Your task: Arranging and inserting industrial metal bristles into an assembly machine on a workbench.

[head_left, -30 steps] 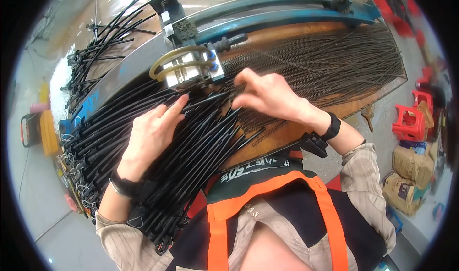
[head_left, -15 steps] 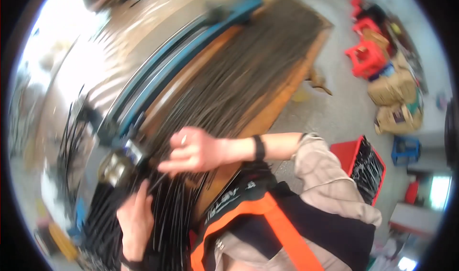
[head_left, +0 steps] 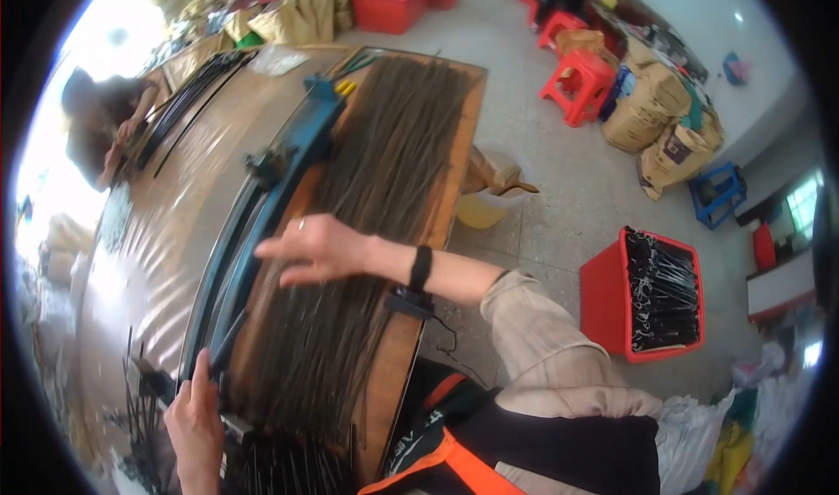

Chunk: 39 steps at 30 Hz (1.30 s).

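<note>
My right hand (head_left: 319, 249) hovers over the near side of a long blue metal rail (head_left: 293, 145) and a bed of thin dark rods (head_left: 384, 159). Its fingers reach left, apart, and nothing shows in them. Lower left, my left hand (head_left: 194, 421) is beside the rail's near end, index finger stretched and the others partly hidden. Just past that fingertip lies a short dark bar (head_left: 230, 338); whether they touch I cannot tell. A metal clamp-like block (head_left: 271, 165) sits on the rail. Bundled black rods (head_left: 284, 469) lie right of my left hand.
Across the table (head_left: 166, 224), a co-worker (head_left: 109, 124) handles dark rods (head_left: 188, 102). Right of me stands a red bin (head_left: 603, 298) of hooked black rods. A pale bucket (head_left: 485, 211), red stools (head_left: 577, 84), brown sacks (head_left: 651, 106) and a blue stool (head_left: 717, 193) are on the floor.
My view has swung, bringing the co-worker and red bin in fully. My hands, close together near the metal fitting before, are now farther apart, the right one farther up along the rail.
</note>
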{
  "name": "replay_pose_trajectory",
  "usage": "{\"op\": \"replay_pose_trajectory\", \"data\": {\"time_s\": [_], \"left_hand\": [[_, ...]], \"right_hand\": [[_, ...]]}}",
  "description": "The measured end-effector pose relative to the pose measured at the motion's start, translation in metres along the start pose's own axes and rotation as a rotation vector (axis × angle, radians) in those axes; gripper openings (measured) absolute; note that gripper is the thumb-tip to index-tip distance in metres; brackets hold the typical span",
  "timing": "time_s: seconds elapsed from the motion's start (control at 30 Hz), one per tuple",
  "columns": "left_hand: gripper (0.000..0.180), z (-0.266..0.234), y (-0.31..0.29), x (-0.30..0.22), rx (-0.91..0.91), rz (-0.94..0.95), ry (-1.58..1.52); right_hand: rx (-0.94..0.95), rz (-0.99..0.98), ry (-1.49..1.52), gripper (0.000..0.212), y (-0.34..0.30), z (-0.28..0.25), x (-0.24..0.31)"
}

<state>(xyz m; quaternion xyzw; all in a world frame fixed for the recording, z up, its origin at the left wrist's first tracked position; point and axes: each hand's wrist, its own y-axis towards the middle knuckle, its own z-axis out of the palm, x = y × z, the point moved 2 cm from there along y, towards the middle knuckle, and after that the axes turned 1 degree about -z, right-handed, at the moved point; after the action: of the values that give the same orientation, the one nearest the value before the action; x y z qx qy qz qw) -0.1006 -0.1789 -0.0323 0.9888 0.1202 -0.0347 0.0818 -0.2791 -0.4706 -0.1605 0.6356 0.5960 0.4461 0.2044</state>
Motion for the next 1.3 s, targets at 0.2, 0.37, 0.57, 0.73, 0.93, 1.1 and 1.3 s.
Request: {"op": "replay_pose_trajectory", "data": {"time_s": [0.2, 0.37, 0.57, 0.73, 0.93, 1.1, 1.3], "left_hand": [[0.051, 0.047, 0.036, 0.025, 0.047, 0.191, 0.018], [0.041, 0.053, 0.060, 0.043, 0.138, 0.438, 0.223], [0.040, 0.057, 0.061, 0.019, 0.163, 0.522, -0.004], [0.041, 0.062, 0.064, 0.002, 0.170, 0.351, -0.095], [0.044, 0.045, 0.067, -0.014, 0.064, 0.131, -0.054], [0.039, 0.042, 0.065, -0.015, 0.102, 0.072, -0.070], [0.034, 0.041, 0.049, -0.006, 0.057, 0.086, -0.088]], "right_hand": [[-0.086, -0.192, 0.097, 0.036, 0.015, -0.007, -0.001], [0.035, 0.221, -0.369, 0.035, -0.024, 0.002, -0.102], [-0.109, -0.006, -0.210, 0.025, 0.002, -0.047, -0.044], [-0.175, 0.066, -0.171, 0.031, -0.004, -0.068, -0.072], [-0.310, -0.127, -0.424, 0.041, 0.011, -0.090, -0.059], [-0.046, 0.195, -0.368, 0.037, -0.016, -0.046, -0.074], [0.136, 0.221, 0.088, 0.038, -0.004, -0.018, -0.011]]}}
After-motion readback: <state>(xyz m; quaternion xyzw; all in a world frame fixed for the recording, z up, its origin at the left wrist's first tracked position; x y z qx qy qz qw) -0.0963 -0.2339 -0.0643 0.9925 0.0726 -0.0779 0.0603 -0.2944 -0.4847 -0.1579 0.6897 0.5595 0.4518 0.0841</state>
